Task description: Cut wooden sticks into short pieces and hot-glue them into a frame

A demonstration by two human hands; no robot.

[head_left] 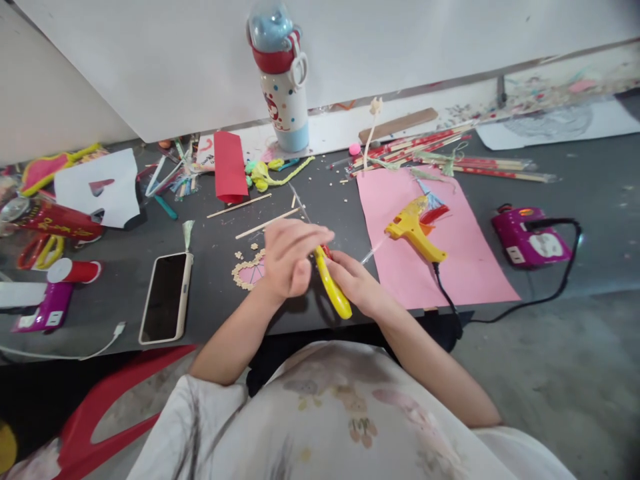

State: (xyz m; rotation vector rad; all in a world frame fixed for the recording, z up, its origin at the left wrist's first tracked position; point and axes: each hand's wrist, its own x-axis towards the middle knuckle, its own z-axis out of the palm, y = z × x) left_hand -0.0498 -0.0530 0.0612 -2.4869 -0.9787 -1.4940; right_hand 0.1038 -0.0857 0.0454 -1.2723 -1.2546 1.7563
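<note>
My right hand (357,283) is closed around the yellow handles of a pair of scissors (333,287), just above the near edge of the dark table (575,180). My left hand (290,257) hovers over the scissor blades with its fingers curled and pinched together; what they hold is too small to make out. A thin stick (299,200) runs up from under the left hand. Just left of that hand lies a pink heart shape (249,270) rimmed with small pale pieces.
A yellow glue gun (415,227) lies on a pink paper sheet (460,260). A phone (167,297) lies at the left. A water bottle (283,77) stands at the back. A purple power strip (530,237), chopstick packs (470,160), a folded red paper (229,167) and craft scraps surround them.
</note>
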